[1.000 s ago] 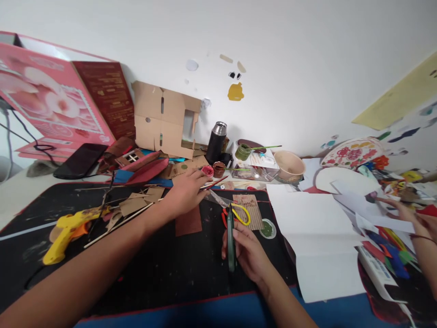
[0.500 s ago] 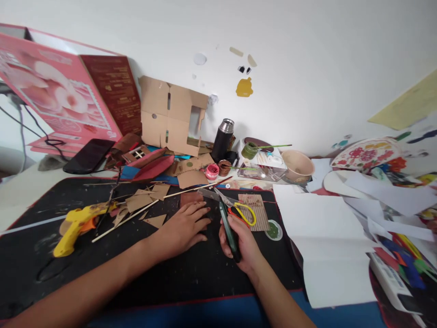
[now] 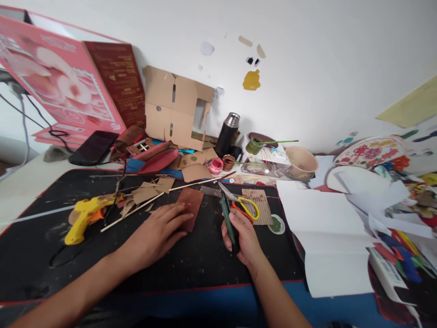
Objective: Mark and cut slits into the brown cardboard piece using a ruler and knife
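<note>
My left hand [image 3: 160, 234] lies with fingers stretched out, its fingertips on the left edge of a reddish-brown rectangular card [image 3: 194, 205] on the black mat. In my right hand [image 3: 244, 234] is a dark green box cutter [image 3: 228, 218], gripped upright at a tilt with its tip pointing away from me. Just beyond its tip lie scissors with yellow and orange handles [image 3: 251, 206] and a clear ruler [image 3: 210, 191]. A corrugated cardboard piece [image 3: 261, 212] and a small dish of green paint [image 3: 277, 224] sit to the right of that hand.
A yellow glue gun [image 3: 80, 223] lies on the left, near cardboard scraps [image 3: 145, 193] and a thin wooden stick [image 3: 133, 213]. Behind stand paint pots [image 3: 216, 166], a black thermos [image 3: 226, 136] and a beige bowl [image 3: 300, 161]. White paper [image 3: 327, 223] covers the right side.
My left hand has slid left and toward me, uncovering more of the brown card, which has also come nearer. The right hand keeps its grip on the box cutter. The view has shifted slightly.
</note>
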Available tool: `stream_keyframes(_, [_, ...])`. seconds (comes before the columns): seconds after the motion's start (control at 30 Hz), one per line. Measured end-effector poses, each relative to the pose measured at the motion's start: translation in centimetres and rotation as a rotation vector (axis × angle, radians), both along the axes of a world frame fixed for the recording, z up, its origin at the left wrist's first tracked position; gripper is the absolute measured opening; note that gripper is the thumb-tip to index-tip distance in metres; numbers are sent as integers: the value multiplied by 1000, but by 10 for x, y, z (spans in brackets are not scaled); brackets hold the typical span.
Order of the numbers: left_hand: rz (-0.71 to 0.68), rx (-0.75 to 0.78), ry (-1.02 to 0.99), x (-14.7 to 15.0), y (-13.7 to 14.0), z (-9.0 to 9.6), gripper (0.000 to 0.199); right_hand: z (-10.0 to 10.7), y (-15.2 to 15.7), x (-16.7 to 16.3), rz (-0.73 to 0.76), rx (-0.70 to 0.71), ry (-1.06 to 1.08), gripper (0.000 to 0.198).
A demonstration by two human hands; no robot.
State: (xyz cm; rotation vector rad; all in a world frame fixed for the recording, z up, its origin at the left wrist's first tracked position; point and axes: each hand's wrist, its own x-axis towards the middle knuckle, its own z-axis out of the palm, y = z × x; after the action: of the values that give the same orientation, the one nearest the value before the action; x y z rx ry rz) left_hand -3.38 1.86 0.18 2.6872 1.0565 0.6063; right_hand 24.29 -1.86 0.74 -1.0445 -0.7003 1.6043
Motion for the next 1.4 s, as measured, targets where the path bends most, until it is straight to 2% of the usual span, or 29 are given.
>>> stream_keyframes(0.1, [167, 25, 14, -12, 2, -9, 57, 1, -3, -1, -18, 23, -4, 38])
stream_keyframes(0.2, [202, 37, 45, -18, 6, -15, 66, 2, -4, -2, -21, 37, -11, 38])
stream_keyframes(0.37, [184, 45, 89, -25, 14, -12, 53, 5, -4, -7, -23, 40, -48, 39])
stream_keyframes(0.5, [215, 80, 102, -32, 18, -6, 44, 7, 0, -10, 10, -23, -112, 41])
stream_keyframes(0.67, [240, 122, 66, -33, 13, -10, 47, 9, 14, -11, 70, -68, -155, 45])
stream_keyframes(0.87, [186, 182, 45, -29, 7, -23, 50, 8, 47, -19, 21, -55, -201, 46])
stream_keyframes(1.03, [222, 138, 59, -30, 6, -20, 55, 3, 63, -25, 53, -104, -250, 47])
stream_keyframes(1.17, [285, 88, 51, -30, 4, -14, 64, -2, 60, -26, -42, -85, -261, 44])
stream_keyframes(1.3, [235, 91, 72, -29, 3, -13, 65, -6, 52, -30, -192, 29, -270, 43])
stream_keyframes(1.4, [187, 95, 57, -27, 3, -13, 61, -7, 48, -32, -199, 73, -311, 43])
